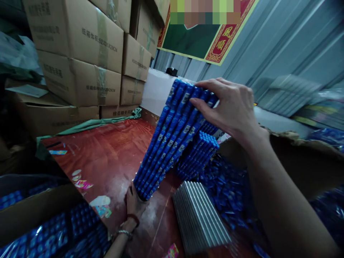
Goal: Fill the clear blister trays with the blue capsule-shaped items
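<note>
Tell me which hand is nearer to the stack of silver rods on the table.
Left. The left hand grips the low end of the blue stick bundle, just beside the silver rods. The right hand holds the bundle's raised far end, well away from them.

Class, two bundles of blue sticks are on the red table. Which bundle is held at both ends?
The longer bundle: right hand on top, left hand at its base. The shorter bundle lies untouched.

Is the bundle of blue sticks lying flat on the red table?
No, the bundle of blue sticks stands tilted, left hand at its base, right hand on top.
</note>
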Tool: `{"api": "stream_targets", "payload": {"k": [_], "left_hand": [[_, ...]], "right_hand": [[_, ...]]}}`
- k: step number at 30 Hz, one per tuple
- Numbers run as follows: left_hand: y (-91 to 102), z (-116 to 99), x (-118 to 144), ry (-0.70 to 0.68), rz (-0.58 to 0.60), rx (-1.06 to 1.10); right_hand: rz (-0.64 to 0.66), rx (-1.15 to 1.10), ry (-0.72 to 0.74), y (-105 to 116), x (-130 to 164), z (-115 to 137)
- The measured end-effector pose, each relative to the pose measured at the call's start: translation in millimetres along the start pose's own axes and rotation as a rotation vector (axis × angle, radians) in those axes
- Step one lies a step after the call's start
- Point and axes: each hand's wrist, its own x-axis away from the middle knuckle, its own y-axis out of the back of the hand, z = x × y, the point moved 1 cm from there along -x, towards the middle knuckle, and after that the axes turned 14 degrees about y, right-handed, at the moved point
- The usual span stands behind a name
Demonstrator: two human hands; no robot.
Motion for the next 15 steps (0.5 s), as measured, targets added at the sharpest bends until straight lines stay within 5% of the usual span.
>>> {"api": "stream_targets", "payload": {"k": [8, 15], "left_hand": [[13.9, 20, -35, 0.058, -0.117, -0.02], [-5.0, 0, -90, 0.082, -0.104, -0.024]], "right_hand": [[0.013, -0.05, 0.102, -24, -42, 12], [-0.008, -0.079, 0.145, -80, -71, -22]]}}
